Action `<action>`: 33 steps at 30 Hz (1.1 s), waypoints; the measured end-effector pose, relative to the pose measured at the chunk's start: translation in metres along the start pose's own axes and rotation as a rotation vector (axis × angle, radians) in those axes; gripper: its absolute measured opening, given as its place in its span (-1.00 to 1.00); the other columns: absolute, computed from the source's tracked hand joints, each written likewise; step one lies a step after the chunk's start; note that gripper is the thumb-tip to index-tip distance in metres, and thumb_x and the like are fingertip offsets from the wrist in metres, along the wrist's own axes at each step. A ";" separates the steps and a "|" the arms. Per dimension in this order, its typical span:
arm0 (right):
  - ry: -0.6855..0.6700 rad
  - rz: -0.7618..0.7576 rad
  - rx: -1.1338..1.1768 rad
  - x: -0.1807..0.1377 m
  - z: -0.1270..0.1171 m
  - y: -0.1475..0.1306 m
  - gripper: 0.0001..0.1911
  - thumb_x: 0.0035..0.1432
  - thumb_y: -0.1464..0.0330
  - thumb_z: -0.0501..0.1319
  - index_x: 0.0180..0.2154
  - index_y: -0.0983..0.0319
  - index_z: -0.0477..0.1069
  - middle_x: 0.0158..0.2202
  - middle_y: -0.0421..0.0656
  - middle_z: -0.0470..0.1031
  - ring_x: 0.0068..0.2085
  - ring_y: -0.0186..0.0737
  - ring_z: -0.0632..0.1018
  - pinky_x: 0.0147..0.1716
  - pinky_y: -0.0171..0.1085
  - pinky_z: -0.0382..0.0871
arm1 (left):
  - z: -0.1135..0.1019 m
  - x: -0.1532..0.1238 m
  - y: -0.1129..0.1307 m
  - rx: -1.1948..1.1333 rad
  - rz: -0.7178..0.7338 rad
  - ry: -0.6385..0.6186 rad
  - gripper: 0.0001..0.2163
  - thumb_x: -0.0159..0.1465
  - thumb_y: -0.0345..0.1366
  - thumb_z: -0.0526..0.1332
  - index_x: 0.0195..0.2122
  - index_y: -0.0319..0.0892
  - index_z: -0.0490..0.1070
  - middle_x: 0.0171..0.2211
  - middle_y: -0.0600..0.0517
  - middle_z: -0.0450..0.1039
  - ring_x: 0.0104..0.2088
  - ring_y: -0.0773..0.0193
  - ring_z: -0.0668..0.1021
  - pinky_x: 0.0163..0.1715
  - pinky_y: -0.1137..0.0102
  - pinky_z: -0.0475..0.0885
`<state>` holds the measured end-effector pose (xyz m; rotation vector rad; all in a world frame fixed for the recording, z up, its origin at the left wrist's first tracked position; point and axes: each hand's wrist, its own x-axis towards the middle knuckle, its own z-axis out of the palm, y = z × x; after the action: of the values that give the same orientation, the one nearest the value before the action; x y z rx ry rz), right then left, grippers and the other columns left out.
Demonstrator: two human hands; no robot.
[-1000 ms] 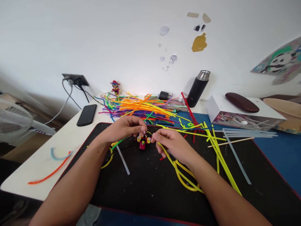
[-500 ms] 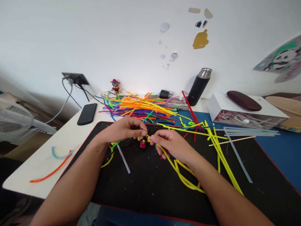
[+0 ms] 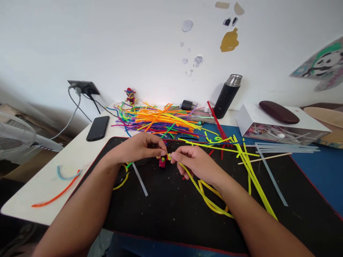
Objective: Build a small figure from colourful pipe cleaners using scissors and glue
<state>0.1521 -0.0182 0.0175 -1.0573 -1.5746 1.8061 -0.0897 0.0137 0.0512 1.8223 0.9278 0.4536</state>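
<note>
My left hand and my right hand meet over a black mat. Between their pinched fingertips sits a small red and yellow pipe-cleaner figure. The left fingers are closed on the figure's top. The right fingers pinch a yellow pipe cleaner that joins the figure and trails back under my right wrist in loops.
A heap of coloured pipe cleaners lies behind the hands. Yellow pipe cleaners spread to the right, with grey strips. A black phone, a black flask, a white box, a small toy figure and an orange pipe cleaner stand around.
Both hands stay pinched together on the figure with only slight finger shifts. The view has tilted down a little.
</note>
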 end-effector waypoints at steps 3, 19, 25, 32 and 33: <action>0.002 0.005 -0.001 0.000 0.000 -0.001 -0.67 0.35 0.12 0.26 -0.36 0.21 0.48 -0.62 -0.29 0.45 -0.66 -0.40 0.40 -0.62 -0.40 0.23 | 0.000 -0.001 0.000 -0.005 0.009 0.003 -0.79 0.30 -0.13 0.40 -0.27 -0.18 0.67 -0.39 -0.01 0.67 -0.39 0.26 0.63 -0.35 0.47 0.49; 0.019 0.022 -0.042 -0.001 -0.001 -0.004 -0.71 0.39 0.18 0.23 -0.35 0.22 0.47 -0.60 -0.30 0.45 -0.66 -0.42 0.40 -0.62 -0.41 0.24 | -0.003 -0.002 -0.002 -0.013 0.006 -0.031 -0.81 0.34 -0.21 0.35 -0.22 -0.24 0.65 -0.37 -0.01 0.67 -0.35 0.29 0.63 -0.31 0.51 0.49; 0.019 0.003 -0.036 0.001 -0.002 -0.001 -0.71 0.39 0.18 0.22 -0.33 0.22 0.47 -0.60 -0.30 0.45 -0.67 -0.42 0.40 -0.61 -0.41 0.27 | -0.003 -0.002 -0.003 0.001 0.004 -0.011 -0.82 0.32 -0.21 0.35 -0.22 -0.23 0.64 -0.36 -0.01 0.67 -0.35 0.28 0.62 -0.30 0.50 0.49; 0.024 -0.001 -0.053 0.001 -0.002 -0.001 -0.72 0.40 0.21 0.21 -0.33 0.22 0.48 -0.60 -0.30 0.46 -0.67 -0.42 0.41 -0.61 -0.42 0.28 | -0.001 -0.001 0.002 -0.006 -0.020 -0.020 -0.82 0.32 -0.21 0.35 -0.23 -0.22 0.63 -0.36 0.00 0.66 -0.36 0.30 0.60 -0.33 0.51 0.45; 0.025 -0.001 -0.059 0.001 -0.002 0.000 -0.72 0.40 0.21 0.21 -0.33 0.22 0.48 -0.60 -0.30 0.46 -0.67 -0.42 0.41 -0.61 -0.42 0.28 | -0.001 -0.001 0.003 -0.012 -0.028 -0.029 -0.83 0.32 -0.21 0.36 -0.24 -0.22 0.63 -0.37 0.01 0.65 -0.37 0.31 0.59 -0.35 0.52 0.43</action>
<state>0.1537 -0.0162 0.0175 -1.1017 -1.6220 1.7493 -0.0896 0.0126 0.0541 1.7982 0.9281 0.4133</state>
